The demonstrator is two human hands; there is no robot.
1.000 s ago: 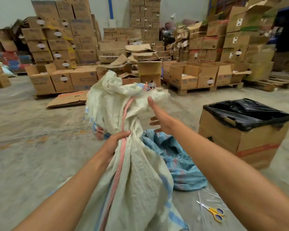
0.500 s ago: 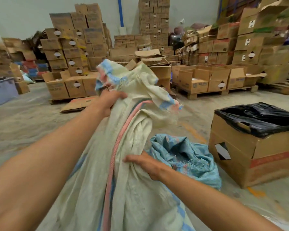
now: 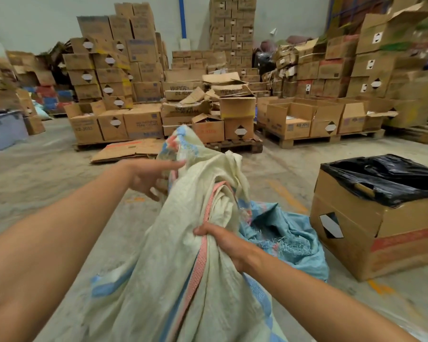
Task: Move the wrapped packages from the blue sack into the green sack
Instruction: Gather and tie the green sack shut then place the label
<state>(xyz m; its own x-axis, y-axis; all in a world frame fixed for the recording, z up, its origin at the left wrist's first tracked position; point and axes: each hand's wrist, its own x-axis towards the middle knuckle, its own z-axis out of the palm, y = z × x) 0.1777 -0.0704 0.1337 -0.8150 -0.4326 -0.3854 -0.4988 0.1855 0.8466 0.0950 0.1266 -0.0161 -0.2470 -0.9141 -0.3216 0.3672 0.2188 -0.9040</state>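
Pale green sack (image 3: 173, 267): your right hand (image 3: 223, 240) has slid down and now grips its bunched cloth, while your left hand (image 3: 151, 177), fingers straight, has let go near the top. Blue sack (image 3: 289, 240) lies just right of it on the floor, so no packages show or move yet.

even soft indoor light, faint shadows, motion blur at edges, wide-angle bending

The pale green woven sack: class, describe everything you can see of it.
The pale green woven sack looks like coarse plastic weave, with a pink stripe and blue bands. It stands bunched and crumpled on the concrete floor, neck raised. The right hand grips its gathered middle; the left hand has straight fingers at its upper edge.
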